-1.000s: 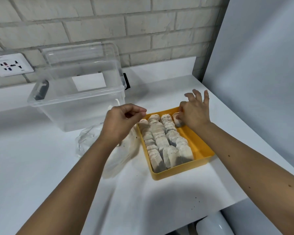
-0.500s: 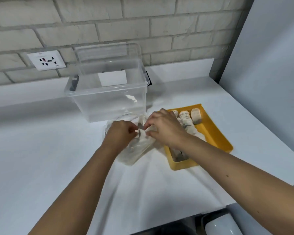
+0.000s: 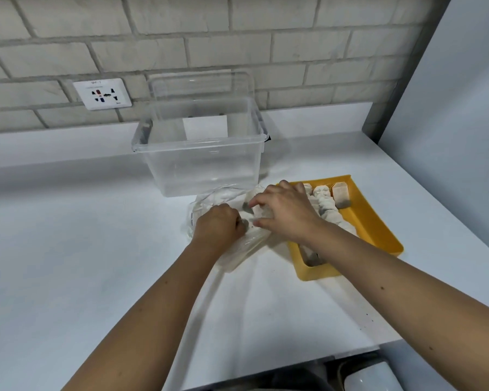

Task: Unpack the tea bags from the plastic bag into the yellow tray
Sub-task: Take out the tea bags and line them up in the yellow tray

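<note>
A clear plastic bag (image 3: pixel 237 249) with pale tea bags inside lies on the white counter, just left of the yellow tray (image 3: pixel 370 221). My left hand (image 3: pixel 219 225) grips the bag's edge with curled fingers. My right hand (image 3: pixel 284 211) reaches into the bag's mouth, and its fingers pinch a tea bag (image 3: pixel 261 211) there. Rows of tea bags (image 3: pixel 326 204) fill the tray; my right forearm hides the near ones. One tea bag (image 3: pixel 340 194) stands apart at the tray's far end.
A clear plastic bin (image 3: pixel 201 153) stands open behind the bag, its lid leaning on the brick wall. A wall socket (image 3: pixel 102 93) is at the back left. A grey panel (image 3: pixel 449 108) closes the right side. The counter's front edge (image 3: pixel 308 365) runs below my arms.
My right hand left the tray's far end and moved left to the bag's mouth, where it now pinches a tea bag. My left hand dropped onto the bag. The camera turned left.
</note>
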The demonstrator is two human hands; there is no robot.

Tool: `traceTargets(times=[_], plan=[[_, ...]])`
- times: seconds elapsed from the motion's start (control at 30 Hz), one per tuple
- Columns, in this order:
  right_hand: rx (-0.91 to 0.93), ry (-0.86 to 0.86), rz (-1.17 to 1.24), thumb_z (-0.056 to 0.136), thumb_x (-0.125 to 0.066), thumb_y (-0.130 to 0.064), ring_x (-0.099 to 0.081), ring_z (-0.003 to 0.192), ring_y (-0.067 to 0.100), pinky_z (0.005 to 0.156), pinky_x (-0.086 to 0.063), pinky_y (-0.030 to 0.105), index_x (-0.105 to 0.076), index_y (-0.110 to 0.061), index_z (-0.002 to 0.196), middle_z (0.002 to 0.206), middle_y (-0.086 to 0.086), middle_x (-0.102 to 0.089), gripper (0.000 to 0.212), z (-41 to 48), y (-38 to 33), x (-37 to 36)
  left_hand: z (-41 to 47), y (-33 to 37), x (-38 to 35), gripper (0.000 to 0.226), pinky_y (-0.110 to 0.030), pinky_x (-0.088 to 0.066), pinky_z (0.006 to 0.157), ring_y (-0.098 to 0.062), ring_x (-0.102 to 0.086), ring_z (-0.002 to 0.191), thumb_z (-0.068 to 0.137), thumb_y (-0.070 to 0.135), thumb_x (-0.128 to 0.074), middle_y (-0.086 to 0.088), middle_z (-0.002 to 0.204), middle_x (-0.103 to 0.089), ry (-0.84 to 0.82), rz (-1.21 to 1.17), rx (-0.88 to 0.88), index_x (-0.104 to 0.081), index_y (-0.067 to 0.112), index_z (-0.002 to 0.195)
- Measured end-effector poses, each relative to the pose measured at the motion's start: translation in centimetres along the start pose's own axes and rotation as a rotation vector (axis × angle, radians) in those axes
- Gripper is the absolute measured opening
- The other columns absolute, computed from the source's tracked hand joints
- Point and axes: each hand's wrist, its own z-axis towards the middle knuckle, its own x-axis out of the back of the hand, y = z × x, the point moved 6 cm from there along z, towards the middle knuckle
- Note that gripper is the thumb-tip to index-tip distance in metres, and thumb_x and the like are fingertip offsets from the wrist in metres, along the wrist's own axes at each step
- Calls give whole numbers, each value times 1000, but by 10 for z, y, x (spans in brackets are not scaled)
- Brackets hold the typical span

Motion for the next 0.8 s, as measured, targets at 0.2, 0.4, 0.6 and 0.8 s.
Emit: traceTargets(times=[0.2, 0.4, 0.6, 0.8], plan=[[53, 73, -3, 85, -58, -59, -39, 116, 17, 93, -19, 35, -68, -38, 110, 118, -12, -57, 34, 0, -20, -6, -19, -15, 35, 19, -28, -46, 63, -12, -58, 63, 88, 34, -66, 6, 65, -62, 8, -379, -45, -63, 17, 79], [-83, 171, 91, 90, -48, -62, -39, 116, 19, 90, -21, 36, -72, -29, 104, 119, -11, -57, 44, 3, -21, 0, -25, -32, 48, 17, -26, -59, 76, -15, -71, 82, 85, 22, -77, -11, 91, -74, -61, -1059, 91, -73, 12, 98], [-52, -2, 440, 90, -66, -19, -52, 107, 23, 84, -38, 29, -60, -11, 116, 114, 3, -58, 28, 17, -42, -11, -24, -56, 59, 12, -27, -58, 75, -17, -72, 88, 88, 22, -72, -9, 95, -75, 138, -1100, 193, -73, 11, 93], [-312, -374, 719, 93, -52, -10, -66, 100, 27, 91, -54, 37, -58, -12, 128, 111, 10, -68, 36, 37, -52, -72, -29, -74, 62, 10, -40, -59, 80, -17, -74, 84, 85, 23, -66, -2, 87, -75, 250, -1011, 296, -67, 15, 91]])
